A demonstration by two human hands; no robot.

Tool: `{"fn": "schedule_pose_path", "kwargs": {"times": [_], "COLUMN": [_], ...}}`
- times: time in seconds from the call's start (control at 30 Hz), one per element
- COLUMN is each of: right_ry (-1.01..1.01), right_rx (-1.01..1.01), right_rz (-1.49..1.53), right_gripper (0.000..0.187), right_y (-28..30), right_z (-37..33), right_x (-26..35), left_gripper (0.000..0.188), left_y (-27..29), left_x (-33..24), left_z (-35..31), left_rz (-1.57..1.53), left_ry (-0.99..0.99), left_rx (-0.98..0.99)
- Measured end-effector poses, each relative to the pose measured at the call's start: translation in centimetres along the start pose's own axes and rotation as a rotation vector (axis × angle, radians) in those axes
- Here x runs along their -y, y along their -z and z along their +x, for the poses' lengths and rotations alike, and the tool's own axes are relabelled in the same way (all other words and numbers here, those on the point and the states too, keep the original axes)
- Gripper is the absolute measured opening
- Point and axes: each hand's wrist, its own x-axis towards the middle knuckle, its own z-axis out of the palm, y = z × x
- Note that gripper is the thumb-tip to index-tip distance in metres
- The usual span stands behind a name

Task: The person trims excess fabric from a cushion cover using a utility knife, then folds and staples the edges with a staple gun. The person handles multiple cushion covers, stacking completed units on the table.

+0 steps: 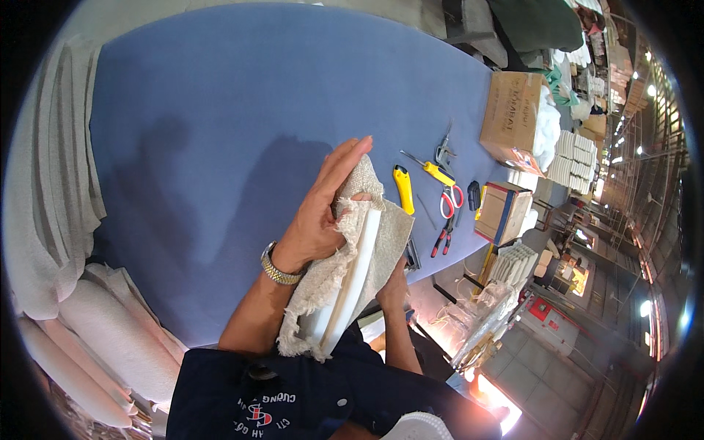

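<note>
Partly covered panel (359,268): just below frame centre, white edge bare.
Beige fabric (393,240): on both sides, frayed margin loose; edge covering seemingly incomplete.
Left hand (321,216): clasping fabric at its upper end.
Right hand (394,287): mostly hidden; grip cannot be told.

knife (403,189) right of padded piece (358,258)
scissors (450,190) and pliers (448,233) farther right; fabric (59,183) left of the tabletop (220,88), carton (507,114) right

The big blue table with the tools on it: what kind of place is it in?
Probably a cloth workshop or factory. Scissors lie on the blue table, pale fabric lies along its left side, and a cardboard box with fluffy white stuff stands at its right.
</note>
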Motion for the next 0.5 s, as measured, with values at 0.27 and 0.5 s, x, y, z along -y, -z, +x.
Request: {"fn": "schedule_pose_path", "kwargs": {"times": [0.27,0.5], "right_ry": [0.198,0.102], "right_rx": [-0.203,0.119], "right_rz": [-0.147,0.309], "right_gripper": [0.071,0.086], "right_y": [-0.5,6.3], "right_z": [2.7,5.4], "right_x": [-1.9,0.9], "left_gripper": [0.092,0.102], "left_y": [-0.2,-0.4], "left_x": [0.1,0.4], "left_z": [-0.1,-0.1], "left_rz": [-0.03,-0.005], "left_ry": [0.019,0.018], "left_rx": [-0.015,-0.015]}}
